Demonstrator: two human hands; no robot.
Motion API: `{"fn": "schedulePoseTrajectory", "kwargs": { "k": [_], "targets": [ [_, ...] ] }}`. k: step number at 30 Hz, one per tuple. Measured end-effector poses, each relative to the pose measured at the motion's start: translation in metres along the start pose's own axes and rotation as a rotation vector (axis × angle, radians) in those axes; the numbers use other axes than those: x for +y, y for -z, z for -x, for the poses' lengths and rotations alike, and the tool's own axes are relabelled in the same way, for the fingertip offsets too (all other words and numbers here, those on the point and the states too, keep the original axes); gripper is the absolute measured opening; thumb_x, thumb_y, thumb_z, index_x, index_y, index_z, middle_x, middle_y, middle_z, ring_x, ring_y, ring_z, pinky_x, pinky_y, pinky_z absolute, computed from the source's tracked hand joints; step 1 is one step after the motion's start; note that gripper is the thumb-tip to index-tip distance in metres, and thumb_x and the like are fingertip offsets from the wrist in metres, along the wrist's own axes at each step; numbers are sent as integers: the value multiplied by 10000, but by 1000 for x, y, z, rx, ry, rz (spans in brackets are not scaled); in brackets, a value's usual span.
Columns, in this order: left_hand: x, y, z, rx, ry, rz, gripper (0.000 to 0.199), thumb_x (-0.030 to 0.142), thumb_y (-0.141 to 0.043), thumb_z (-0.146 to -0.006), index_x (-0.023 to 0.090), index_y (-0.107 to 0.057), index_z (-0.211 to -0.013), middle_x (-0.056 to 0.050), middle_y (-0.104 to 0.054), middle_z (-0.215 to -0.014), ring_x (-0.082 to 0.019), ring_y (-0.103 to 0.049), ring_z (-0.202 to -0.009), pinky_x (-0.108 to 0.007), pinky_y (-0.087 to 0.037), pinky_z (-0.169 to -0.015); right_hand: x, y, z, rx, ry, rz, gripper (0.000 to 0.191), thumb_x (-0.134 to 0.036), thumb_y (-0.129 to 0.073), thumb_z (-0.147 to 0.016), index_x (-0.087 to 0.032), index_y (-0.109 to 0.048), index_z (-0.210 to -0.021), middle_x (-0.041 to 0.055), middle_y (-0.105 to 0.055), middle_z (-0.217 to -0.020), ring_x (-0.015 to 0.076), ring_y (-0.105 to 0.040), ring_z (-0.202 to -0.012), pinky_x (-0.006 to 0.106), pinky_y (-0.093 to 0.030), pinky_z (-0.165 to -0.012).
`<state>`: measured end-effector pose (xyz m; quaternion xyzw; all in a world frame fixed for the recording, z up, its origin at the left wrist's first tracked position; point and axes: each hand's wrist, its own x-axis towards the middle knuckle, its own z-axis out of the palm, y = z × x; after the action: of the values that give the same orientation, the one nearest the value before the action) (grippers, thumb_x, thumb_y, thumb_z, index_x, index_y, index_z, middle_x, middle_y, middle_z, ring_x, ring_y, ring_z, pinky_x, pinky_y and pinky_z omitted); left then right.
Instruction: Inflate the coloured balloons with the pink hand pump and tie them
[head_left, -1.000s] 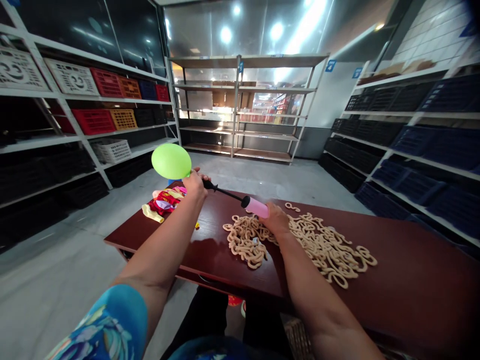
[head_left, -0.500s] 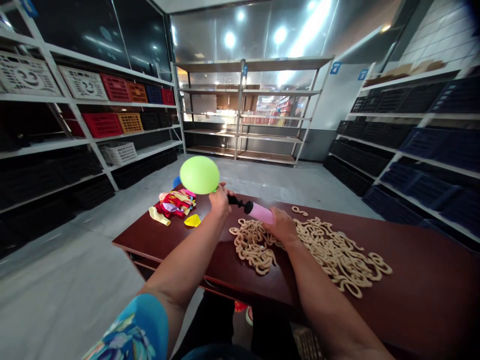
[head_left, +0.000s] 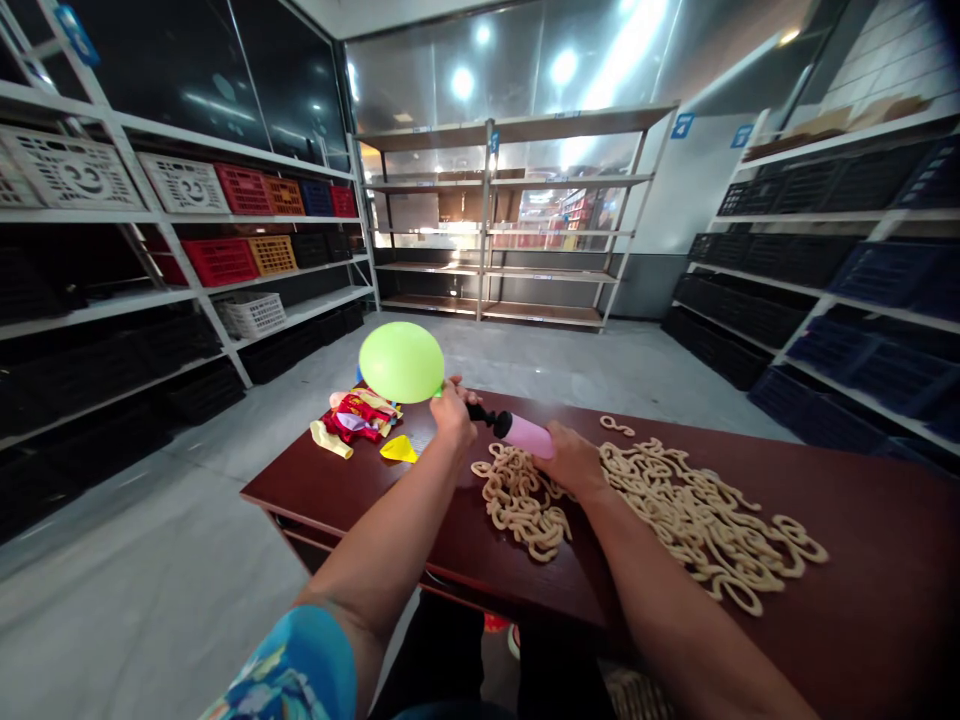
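A lime-green balloon [head_left: 402, 362], round and inflated, stands out to the left of my left hand [head_left: 454, 412]. That hand is closed around the balloon's neck, at the black end of a balloon pump [head_left: 528, 436]. The pump has a pink barrel and black end parts, and it slants down to the right. My right hand [head_left: 571, 460] is wrapped around the lower end of the pink barrel. Where the balloon's neck meets the pump is hidden by my left fingers. Beige twisted rope-like rings [head_left: 525, 505] lie under and beside my right hand.
On the dark red table [head_left: 345, 500], a yellow deflated balloon [head_left: 399, 449] lies near a heap of colourful limp balloons [head_left: 360, 415]. A larger pile of beige rings [head_left: 705, 520] spreads to the right. Shelves with crates [head_left: 220, 262] line both sides; a metal rack [head_left: 487, 220] stands behind.
The whole view has shifted slightly, moving the table and its contents rightward and down. The green balloon looks slightly larger. Both hands keep their holds.
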<state>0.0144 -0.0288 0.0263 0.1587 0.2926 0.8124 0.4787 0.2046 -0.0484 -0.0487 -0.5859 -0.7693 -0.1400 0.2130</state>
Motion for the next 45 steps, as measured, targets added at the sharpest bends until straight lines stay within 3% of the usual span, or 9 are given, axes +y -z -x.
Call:
{"fn": "schedulePoseTrajectory", "kwargs": {
  "k": [4,13,17,22,25,34,36,39,45],
  "targets": [
    [-8,-7,10,-33,35,-21,118,265,-513,-776,163,-477,-823,102,-282,-440,-70,-384,-361,-248,-409,-482,-1,6,2,15,-15,0,331,-415,-592,-681,-208,-504,-924,33,-598,-829,191,-552,-772,272,-317,-618],
    [54,-1,-40,5,-87,-26,54,210,-469,-788,178,-460,-831,106,-268,-433,-65,-364,-353,-242,-406,-489,19,12,-4,35,-153,58,282,-334,-592,-685,-204,-519,-923,51,-601,-886,211,-522,-831,296,-297,-672],
    [37,1,-24,21,-115,13,86,253,-456,-811,169,-472,-811,103,-259,-437,-59,-345,-357,-229,-394,-476,15,9,-5,-37,-113,40,307,-314,-616,-657,-191,-510,-918,50,-605,-858,205,-534,-802,291,-297,-667],
    [-3,-5,18,-104,-54,-5,188,348,-531,-787,167,-481,-782,103,-252,-435,-65,-369,-365,-248,-415,-503,5,11,-3,-8,3,-11,337,-370,-614,-663,-179,-504,-919,63,-610,-878,221,-534,-859,306,-295,-734],
    [-8,-11,28,-150,-29,-11,219,373,-556,-774,169,-477,-779,101,-260,-437,-70,-387,-371,-262,-425,-522,2,15,-1,13,-1,-29,337,-375,-603,-676,-171,-515,-930,72,-609,-871,225,-533,-861,308,-292,-737],
    [57,-4,-29,-76,-97,-51,64,235,-486,-788,187,-451,-811,107,-255,-430,-74,-377,-360,-264,-421,-515,24,12,-3,34,-170,-4,314,-333,-592,-689,-218,-526,-974,47,-596,-908,213,-512,-854,299,-293,-700],
    [63,-2,-38,-41,-128,-46,61,232,-491,-782,188,-452,-800,109,-242,-434,-66,-366,-358,-247,-411,-510,25,10,-4,23,-197,9,316,-329,-594,-687,-212,-522,-971,49,-596,-903,214,-514,-846,298,-293,-687],
    [50,1,-33,8,-132,-18,87,267,-483,-793,183,-459,-793,108,-241,-441,-59,-352,-358,-232,-396,-496,19,9,-4,-25,-147,19,300,-323,-606,-682,-198,-516,-939,57,-598,-883,211,-521,-837,294,-295,-680],
    [-7,2,7,-74,-42,-23,111,267,-522,-769,169,-471,-784,104,-265,-447,-64,-366,-374,-254,-411,-512,0,16,0,-52,-11,-5,344,-426,-614,-682,-196,-494,-908,56,-601,-862,209,-534,-822,293,-301,-695]
  ]
}}
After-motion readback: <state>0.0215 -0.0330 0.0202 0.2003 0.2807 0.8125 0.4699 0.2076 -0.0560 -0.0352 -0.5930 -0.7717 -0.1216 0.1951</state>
